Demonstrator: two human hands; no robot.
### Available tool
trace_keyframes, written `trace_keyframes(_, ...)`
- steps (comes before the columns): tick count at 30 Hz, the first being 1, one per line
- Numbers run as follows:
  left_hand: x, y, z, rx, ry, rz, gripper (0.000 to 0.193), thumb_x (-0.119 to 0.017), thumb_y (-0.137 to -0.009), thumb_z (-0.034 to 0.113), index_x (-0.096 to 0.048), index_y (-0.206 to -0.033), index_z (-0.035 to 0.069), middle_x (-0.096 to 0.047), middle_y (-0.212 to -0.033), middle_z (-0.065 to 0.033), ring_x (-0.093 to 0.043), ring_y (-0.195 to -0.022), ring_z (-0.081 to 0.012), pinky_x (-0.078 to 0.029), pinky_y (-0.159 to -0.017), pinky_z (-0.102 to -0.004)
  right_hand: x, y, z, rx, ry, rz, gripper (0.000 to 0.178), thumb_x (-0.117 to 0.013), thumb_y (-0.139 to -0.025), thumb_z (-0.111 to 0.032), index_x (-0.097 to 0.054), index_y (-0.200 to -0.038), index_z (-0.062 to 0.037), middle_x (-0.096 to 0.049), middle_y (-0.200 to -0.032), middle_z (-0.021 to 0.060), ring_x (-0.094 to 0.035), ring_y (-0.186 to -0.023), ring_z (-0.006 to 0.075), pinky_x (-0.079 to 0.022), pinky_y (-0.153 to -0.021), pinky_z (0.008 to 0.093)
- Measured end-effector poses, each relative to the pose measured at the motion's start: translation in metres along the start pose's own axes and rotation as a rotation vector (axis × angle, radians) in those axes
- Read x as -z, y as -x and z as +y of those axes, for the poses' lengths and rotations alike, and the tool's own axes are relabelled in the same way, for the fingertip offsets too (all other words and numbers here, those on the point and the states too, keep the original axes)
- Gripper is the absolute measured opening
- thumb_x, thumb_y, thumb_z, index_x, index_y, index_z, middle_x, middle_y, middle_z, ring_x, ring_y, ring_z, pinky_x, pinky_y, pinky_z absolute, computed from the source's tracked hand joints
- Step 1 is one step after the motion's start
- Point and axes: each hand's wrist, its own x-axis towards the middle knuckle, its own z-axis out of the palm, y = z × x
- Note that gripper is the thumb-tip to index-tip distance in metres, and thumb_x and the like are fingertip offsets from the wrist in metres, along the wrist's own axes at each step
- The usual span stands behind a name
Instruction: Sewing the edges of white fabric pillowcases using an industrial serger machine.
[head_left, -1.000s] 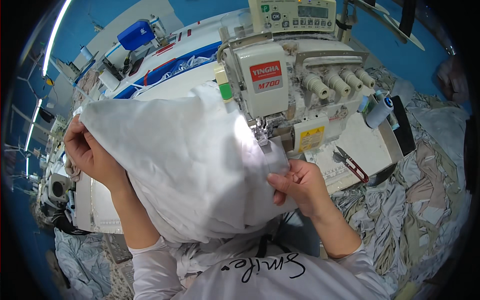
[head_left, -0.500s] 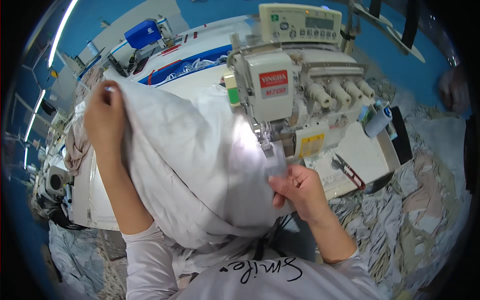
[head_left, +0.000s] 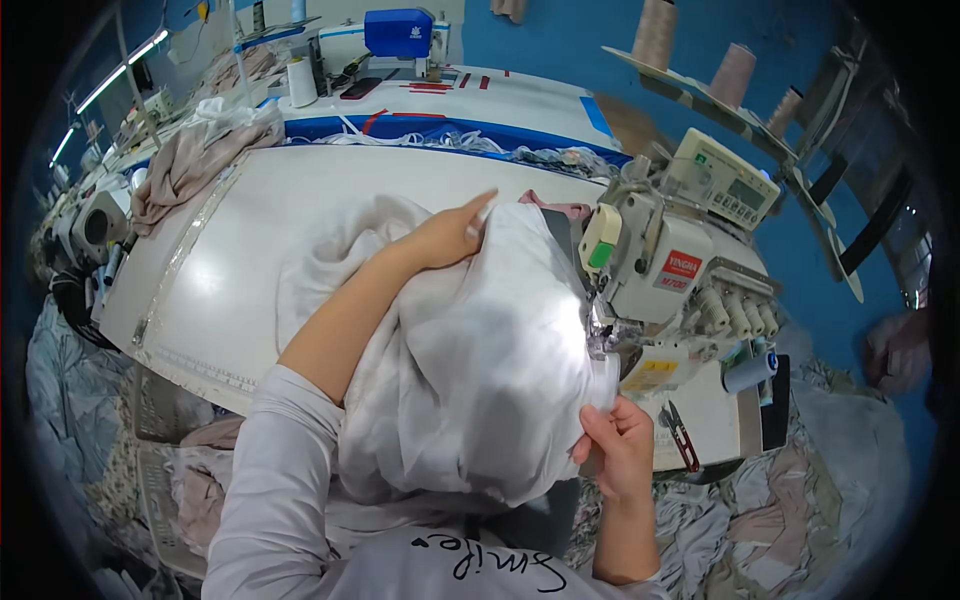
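A large white cloth (head_left: 470, 350) is bunched over the table in front of me, its right edge running under the presser foot of a sewing machine (head_left: 650, 260). The lamp lights the cloth brightly beside the needle area. My left hand (head_left: 455, 235) reaches across to the far side of the cloth, index finger pointing away, a fold gripped between thumb and fingers; some fingertips are hidden. Just in front of the presser foot, my right hand (head_left: 615, 445) pinches the cloth's narrow edge between thumb and fingers.
Red-handled thread snips (head_left: 680, 437) and a blue thread cone (head_left: 750, 372) are right of the machine. Pinkish cloth (head_left: 195, 170) lies at the table's far left. Behind stands another table with a blue machine (head_left: 400, 35). Fabric heaps (head_left: 770, 510) surround the lower right.
My left hand has come down and rightward from its raised place, bringing the cloth into a bunch near the machine. My right hand still pinches the edge. The view has turned left.
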Motion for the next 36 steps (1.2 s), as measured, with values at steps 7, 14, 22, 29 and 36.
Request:
trace_keyframes(7, 0.023, -0.008, 0.005, 0.11, 0.011, 0.506, 0.009, -0.058, -0.076, 0.005, -0.061, -0.084, 0.003, -0.062, -0.078, -0.0111, -0.057, -0.072, -0.0208, -0.045, -0.069, -0.0294, -0.002, 0.001, 0.0, 0.009, -0.028, 0.023, 0.008, -0.063, -0.085, -0.006, -0.061, -0.085, 0.0014, -0.062, -0.062, 0.0056, -0.057, -0.048, 0.0106, -0.046, -0.046, 0.0216)
trace_keyframes(14, 0.059, -0.006, 0.045, -0.458, 0.257, 1.134, 0.028, -0.061, -0.083, 0.004, -0.035, -0.072, 0.008, -0.053, -0.108, -0.0092, -0.047, -0.091, -0.0146, -0.037, -0.084, -0.0229, -0.001, 0.0, 0.0, 0.014, -0.006, 0.007, 0.009, -0.061, -0.086, -0.005, -0.061, -0.09, 0.0027, -0.063, -0.067, 0.0063, -0.057, -0.046, 0.0095, -0.046, -0.045, 0.0208)
trace_keyframes(22, 0.06, 0.002, 0.063, -0.509, 0.404, 1.097, 0.028, -0.059, -0.086, 0.007, -0.034, -0.074, 0.008, -0.05, -0.123, -0.0134, -0.046, -0.099, -0.0159, -0.035, -0.091, -0.0253, 0.002, 0.001, 0.001, 0.012, -0.003, -0.003, 0.006, -0.062, -0.085, -0.005, -0.061, -0.085, 0.0013, -0.062, -0.063, 0.006, -0.057, -0.046, 0.0096, -0.046, -0.045, 0.0204)
trace_keyframes(29, 0.069, 0.003, 0.044, -0.308, 0.128, 0.867, 0.018, -0.063, -0.082, 0.008, -0.046, -0.086, 0.003, -0.05, -0.124, -0.0145, -0.05, -0.102, -0.0215, -0.037, -0.09, -0.0264, -0.002, 0.001, -0.004, 0.002, -0.02, -0.017, 0.007, -0.063, -0.085, -0.005, -0.06, -0.083, 0.001, -0.061, -0.061, 0.0062, -0.056, -0.045, 0.0099, -0.046, -0.045, 0.0206)
trace_keyframes(36, 0.064, 0.161, 0.149, -0.064, -0.341, -0.094, 0.056, -0.073, -0.076, 0.024, -0.05, -0.124, 0.005, -0.048, -0.13, -0.0182, -0.047, -0.12, -0.0322, -0.032, -0.102, -0.0454, 0.006, -0.001, -0.002, -0.042, -0.061, -0.025, 0.009, -0.064, -0.085, -0.007, -0.059, -0.086, 0.0014, -0.062, -0.067, 0.0047, -0.056, -0.047, 0.0094, -0.046, -0.044, 0.0209)
